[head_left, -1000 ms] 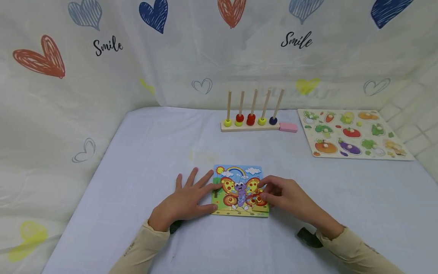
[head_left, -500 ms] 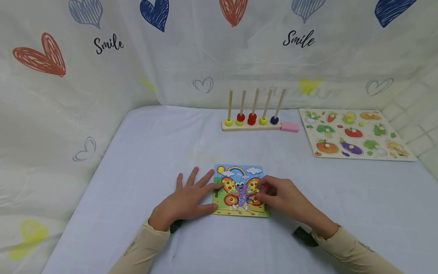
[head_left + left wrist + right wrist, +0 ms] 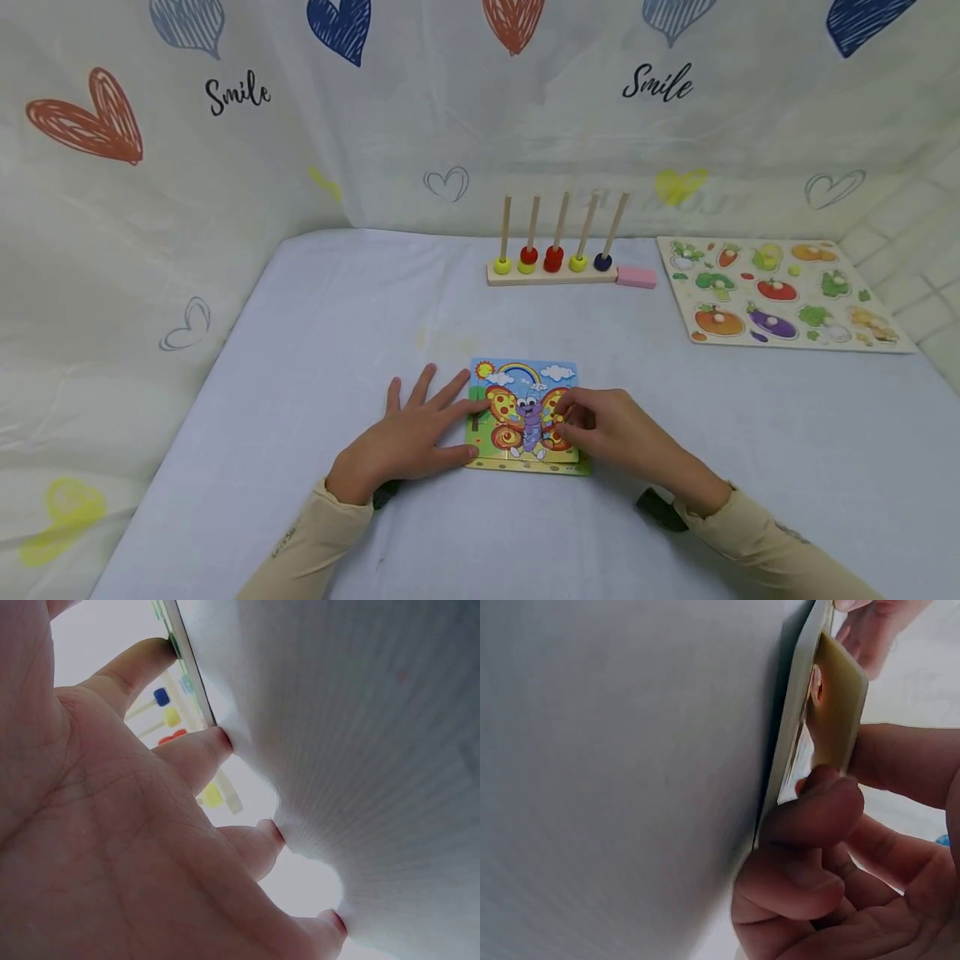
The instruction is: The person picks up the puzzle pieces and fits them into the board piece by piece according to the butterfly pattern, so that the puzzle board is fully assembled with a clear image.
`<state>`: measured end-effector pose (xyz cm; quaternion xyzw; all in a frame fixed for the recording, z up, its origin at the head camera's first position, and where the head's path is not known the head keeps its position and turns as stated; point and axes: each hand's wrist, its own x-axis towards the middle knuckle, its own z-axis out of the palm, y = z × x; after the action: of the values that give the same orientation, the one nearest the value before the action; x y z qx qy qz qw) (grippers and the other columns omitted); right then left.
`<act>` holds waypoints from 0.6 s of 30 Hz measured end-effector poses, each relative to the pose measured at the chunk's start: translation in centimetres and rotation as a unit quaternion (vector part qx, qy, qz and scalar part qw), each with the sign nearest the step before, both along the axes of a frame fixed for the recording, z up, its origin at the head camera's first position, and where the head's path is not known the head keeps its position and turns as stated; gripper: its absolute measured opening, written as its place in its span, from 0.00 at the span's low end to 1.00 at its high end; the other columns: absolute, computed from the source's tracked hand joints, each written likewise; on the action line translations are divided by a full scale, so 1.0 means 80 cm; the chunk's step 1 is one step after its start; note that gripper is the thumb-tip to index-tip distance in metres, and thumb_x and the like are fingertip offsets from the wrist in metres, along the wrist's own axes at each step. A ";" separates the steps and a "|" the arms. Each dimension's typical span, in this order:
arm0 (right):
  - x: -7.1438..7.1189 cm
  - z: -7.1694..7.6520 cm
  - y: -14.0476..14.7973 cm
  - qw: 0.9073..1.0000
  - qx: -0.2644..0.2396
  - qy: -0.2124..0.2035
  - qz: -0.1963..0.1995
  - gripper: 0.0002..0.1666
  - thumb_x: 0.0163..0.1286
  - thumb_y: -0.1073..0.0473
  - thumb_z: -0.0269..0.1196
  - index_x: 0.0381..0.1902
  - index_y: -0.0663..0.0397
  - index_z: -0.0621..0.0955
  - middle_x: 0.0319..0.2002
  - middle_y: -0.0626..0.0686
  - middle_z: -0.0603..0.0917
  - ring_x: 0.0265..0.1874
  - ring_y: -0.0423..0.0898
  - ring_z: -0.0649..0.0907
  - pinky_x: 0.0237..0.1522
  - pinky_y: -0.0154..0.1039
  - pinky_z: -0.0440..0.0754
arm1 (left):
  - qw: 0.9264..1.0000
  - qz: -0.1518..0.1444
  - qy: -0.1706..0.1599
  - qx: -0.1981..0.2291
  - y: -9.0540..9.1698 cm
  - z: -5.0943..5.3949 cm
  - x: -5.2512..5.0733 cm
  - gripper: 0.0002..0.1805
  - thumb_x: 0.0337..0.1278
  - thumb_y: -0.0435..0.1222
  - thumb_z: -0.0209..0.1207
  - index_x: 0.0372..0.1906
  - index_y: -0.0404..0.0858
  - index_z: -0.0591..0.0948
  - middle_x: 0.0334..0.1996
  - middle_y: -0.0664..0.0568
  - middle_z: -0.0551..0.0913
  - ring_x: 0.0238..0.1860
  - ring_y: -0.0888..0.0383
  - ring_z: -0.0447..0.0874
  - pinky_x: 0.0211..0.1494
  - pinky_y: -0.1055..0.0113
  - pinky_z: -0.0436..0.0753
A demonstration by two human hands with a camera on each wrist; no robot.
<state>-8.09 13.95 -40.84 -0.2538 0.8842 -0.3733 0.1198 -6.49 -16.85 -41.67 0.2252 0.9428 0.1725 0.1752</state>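
Note:
A butterfly jigsaw board [image 3: 525, 372] lies flat on the white-covered table, with a rainbow and sun in its picture. My left hand [image 3: 408, 442] spreads its fingers at the board's left side. The index finger and thumb touch the board, and the other fingertips press the cloth, as the left wrist view shows. My right hand [image 3: 618, 429] pinches a jigsaw piece [image 3: 841, 697] at the board's lower right. In the right wrist view that piece tilts up from the board, its face mostly hidden. The right fingers [image 3: 810, 814] are curled beside the board's edge.
Behind the board stands a wooden bead counter [image 3: 551, 279] with upright pegs and coloured beads; a pink block [image 3: 636, 277] sits at its right end. A vegetable puzzle board [image 3: 787, 292] lies at the back right. A heart-printed curtain [image 3: 525, 125] hangs behind the table.
My right hand has shifted slightly left over the board, and the piece it pinches has slid left with it. My left hand has stayed in place.

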 end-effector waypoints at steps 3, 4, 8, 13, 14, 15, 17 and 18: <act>-0.001 0.001 -0.004 1.000 0.014 -0.008 0.001 0.06 0.72 0.62 0.72 0.43 0.58 0.85 0.26 0.41 0.80 0.26 0.39 0.77 0.26 0.34 0.77 | 1.000 -0.001 -0.001 -0.001 0.000 0.000 0.000 0.37 0.72 0.57 0.65 0.81 0.60 0.71 0.88 0.54 0.48 0.86 0.35 0.32 0.75 0.22 0.34; -0.001 0.002 -0.005 1.000 0.018 -0.010 0.001 0.07 0.72 0.62 0.72 0.43 0.58 0.85 0.26 0.41 0.80 0.26 0.39 0.77 0.26 0.34 0.77 | 1.000 -0.001 -0.001 -0.002 0.000 0.001 0.000 0.37 0.72 0.57 0.65 0.81 0.60 0.71 0.88 0.54 0.48 0.86 0.35 0.32 0.75 0.22 0.34; -0.001 0.003 -0.007 0.999 0.035 -0.011 0.003 0.08 0.72 0.63 0.72 0.44 0.58 0.83 0.26 0.41 0.80 0.25 0.39 0.76 0.26 0.34 0.76 | 1.000 -0.004 -0.002 -0.003 0.000 0.001 0.000 0.37 0.72 0.57 0.65 0.81 0.60 0.71 0.88 0.54 0.48 0.86 0.35 0.31 0.75 0.22 0.34; 0.000 0.003 -0.009 0.998 0.063 -0.013 -0.007 0.13 0.72 0.60 0.74 0.47 0.58 0.81 0.27 0.43 0.81 0.26 0.39 0.77 0.27 0.35 0.77 | 1.000 -0.007 -0.005 -0.002 0.001 0.002 -0.001 0.37 0.72 0.57 0.65 0.81 0.60 0.71 0.88 0.54 0.48 0.85 0.35 0.31 0.75 0.22 0.34; 0.000 0.003 -0.009 0.998 0.066 -0.015 -0.010 0.13 0.72 0.60 0.74 0.47 0.58 0.81 0.27 0.43 0.81 0.26 0.40 0.77 0.27 0.35 0.77 | 1.000 -0.008 -0.005 -0.001 0.002 0.002 -0.001 0.37 0.72 0.57 0.65 0.81 0.60 0.71 0.88 0.54 0.48 0.86 0.35 0.31 0.75 0.22 0.34; -0.001 0.003 -0.010 0.998 0.068 -0.015 -0.011 0.14 0.72 0.59 0.74 0.47 0.57 0.81 0.28 0.43 0.81 0.26 0.40 0.77 0.27 0.35 0.77 | 1.000 -0.008 -0.005 -0.001 0.002 0.002 -0.001 0.37 0.72 0.57 0.65 0.81 0.60 0.71 0.88 0.54 0.48 0.86 0.35 0.31 0.75 0.22 0.34; -0.002 0.002 -0.010 0.998 0.066 -0.016 -0.010 0.13 0.72 0.60 0.74 0.47 0.57 0.81 0.28 0.43 0.82 0.27 0.40 0.78 0.28 0.36 0.78 | 1.000 -0.010 -0.004 -0.001 0.001 0.003 -0.001 0.36 0.72 0.56 0.65 0.81 0.60 0.71 0.88 0.54 0.48 0.85 0.35 0.32 0.75 0.22 0.34; -0.002 0.001 -0.009 0.998 0.063 -0.016 -0.009 0.13 0.72 0.60 0.74 0.47 0.57 0.81 0.28 0.43 0.82 0.27 0.39 0.78 0.28 0.35 0.79 | 1.000 -0.010 -0.003 0.000 0.001 0.003 -0.001 0.36 0.72 0.56 0.65 0.81 0.60 0.71 0.88 0.54 0.48 0.85 0.35 0.32 0.75 0.22 0.34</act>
<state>-8.23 13.20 -40.73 -0.2315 0.9062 -0.3221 0.1463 -6.56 -16.76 -41.44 0.2344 0.9398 0.1715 0.1801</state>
